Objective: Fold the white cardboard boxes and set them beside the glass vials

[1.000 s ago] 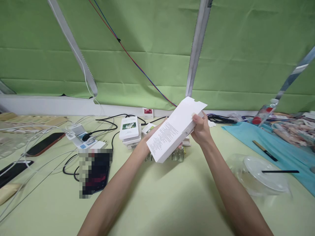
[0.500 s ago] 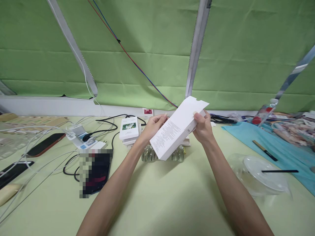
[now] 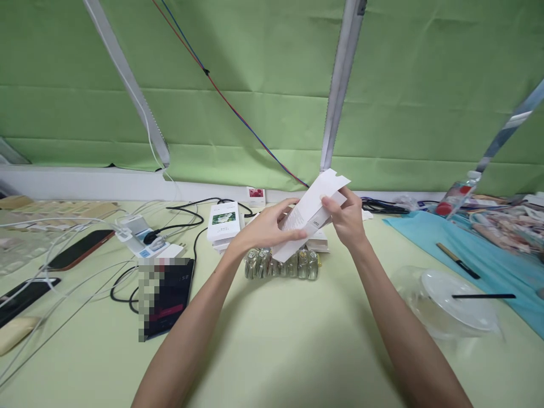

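A white cardboard box (image 3: 317, 199) with fine print on one face is held tilted in the air between both hands. My left hand (image 3: 272, 224) grips its lower part, the thumb across the printed face and the fingers behind. My right hand (image 3: 346, 215) pinches the upper end by a flap, thumb in front. Below the box, a row of small clear glass bottles (image 3: 304, 265) lies on the table, partly covered by the box. Behind my left hand stands a stack of white boxes, the top one (image 3: 224, 220) bearing a flower picture.
On the left are a dark phone (image 3: 170, 306), another phone (image 3: 80, 249), a power strip (image 3: 138, 232) and tangled white cables. To the right stand a clear plastic bowl (image 3: 457, 300), a blue cloth (image 3: 425, 226), a utility knife (image 3: 458, 260) and a bottle (image 3: 459, 194). A green curtain (image 3: 263, 113) hangs behind.
The box has turned and shifted slightly up. My left hand's thumb has come round onto the printed face, and more of the bottle row shows. The right hand has moved slightly left.
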A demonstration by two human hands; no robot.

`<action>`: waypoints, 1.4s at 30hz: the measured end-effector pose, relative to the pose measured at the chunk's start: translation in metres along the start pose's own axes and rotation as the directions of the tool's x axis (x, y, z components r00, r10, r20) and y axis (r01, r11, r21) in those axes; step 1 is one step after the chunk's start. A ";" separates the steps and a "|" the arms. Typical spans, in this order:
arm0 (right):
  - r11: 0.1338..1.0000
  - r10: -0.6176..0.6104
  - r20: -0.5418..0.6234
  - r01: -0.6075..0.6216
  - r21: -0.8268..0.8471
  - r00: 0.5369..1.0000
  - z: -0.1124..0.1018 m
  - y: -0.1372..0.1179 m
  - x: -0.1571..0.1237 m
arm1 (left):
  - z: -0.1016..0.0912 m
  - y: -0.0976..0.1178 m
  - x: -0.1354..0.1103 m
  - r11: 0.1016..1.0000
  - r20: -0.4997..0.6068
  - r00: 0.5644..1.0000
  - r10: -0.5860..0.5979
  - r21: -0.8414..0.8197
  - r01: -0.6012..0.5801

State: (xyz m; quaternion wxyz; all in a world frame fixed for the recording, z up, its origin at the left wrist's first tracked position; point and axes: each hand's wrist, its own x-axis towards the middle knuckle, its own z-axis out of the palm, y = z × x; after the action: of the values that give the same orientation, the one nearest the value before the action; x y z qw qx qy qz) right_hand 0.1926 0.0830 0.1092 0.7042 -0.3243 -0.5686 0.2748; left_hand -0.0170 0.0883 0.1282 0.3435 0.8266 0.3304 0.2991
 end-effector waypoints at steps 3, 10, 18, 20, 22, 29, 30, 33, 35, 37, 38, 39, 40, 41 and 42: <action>0.999 -0.033 0.012 0.033 -0.021 0.999 0.001 0.000 0.000 | 0.006 0.004 0.000 0.998 -0.021 0.999 -0.028 0.052 0.029; 0.997 -0.050 0.035 0.051 -0.049 0.998 0.005 0.001 -0.001 | 0.011 0.005 0.002 0.999 -0.079 0.997 -0.023 -0.028 0.021; 0.995 -0.047 0.051 0.051 -0.080 0.998 0.005 0.000 -0.001 | 0.013 0.000 0.005 0.998 -0.123 0.992 -0.040 -0.055 0.033; 0.996 -0.044 0.053 0.048 -0.080 0.998 0.005 -0.001 -0.001 | 0.013 -0.001 0.006 0.997 -0.121 0.992 -0.038 -0.076 0.029; 0.996 -0.044 0.058 0.048 -0.081 0.997 0.005 0.000 -0.001 | 0.013 -0.001 0.006 0.995 -0.123 0.992 -0.035 -0.095 0.023; 0.995 -0.031 0.064 0.037 -0.090 0.997 0.004 0.001 -0.001 | 0.014 -0.002 0.006 0.994 -0.128 0.991 -0.030 -0.112 0.015; 0.995 -0.028 0.065 0.033 -0.090 0.997 0.004 0.001 -0.001 | 0.014 -0.002 0.006 0.993 -0.126 0.992 -0.031 -0.115 0.016; 0.996 -0.015 0.069 0.021 -0.085 0.998 0.004 0.002 -0.002 | 0.015 -0.005 0.007 0.992 -0.138 0.990 -0.031 -0.125 0.014; 0.997 -0.001 0.080 0.008 -0.079 0.997 0.005 0.003 -0.002 | 0.015 -0.006 0.008 0.991 -0.155 0.988 -0.024 -0.131 0.004; 0.997 0.007 0.096 0.000 -0.071 0.995 0.007 0.003 -0.003 | 0.015 -0.007 0.008 0.991 -0.162 0.987 -0.018 -0.135 -0.005; 0.998 0.008 0.102 -0.001 -0.068 0.995 0.007 0.003 -0.003 | 0.015 -0.008 0.008 0.991 -0.161 0.987 -0.015 -0.137 -0.008; 0.998 0.006 0.103 0.001 -0.066 0.995 0.008 0.003 -0.003 | 0.014 -0.008 0.008 0.990 -0.160 0.987 -0.013 -0.138 -0.010; 0.998 0.003 0.102 0.004 -0.065 0.995 0.008 0.004 -0.004 | 0.014 -0.008 0.008 0.990 -0.160 0.987 -0.011 -0.139 -0.011; 0.998 -0.001 0.101 0.007 -0.065 0.995 0.008 0.004 -0.004 | 0.014 -0.008 0.008 0.990 -0.159 0.987 -0.010 -0.141 -0.013; 0.998 -0.003 0.100 0.010 -0.064 0.995 0.008 0.004 -0.004 | 0.014 -0.009 0.007 0.990 -0.160 0.987 -0.009 -0.143 -0.015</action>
State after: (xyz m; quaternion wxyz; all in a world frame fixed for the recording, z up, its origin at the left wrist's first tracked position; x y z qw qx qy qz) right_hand 0.1835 0.0835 0.1050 0.6651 -0.3308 -0.6127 0.2699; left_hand -0.0056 0.0936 0.1154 0.3741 0.7735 0.3333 0.3881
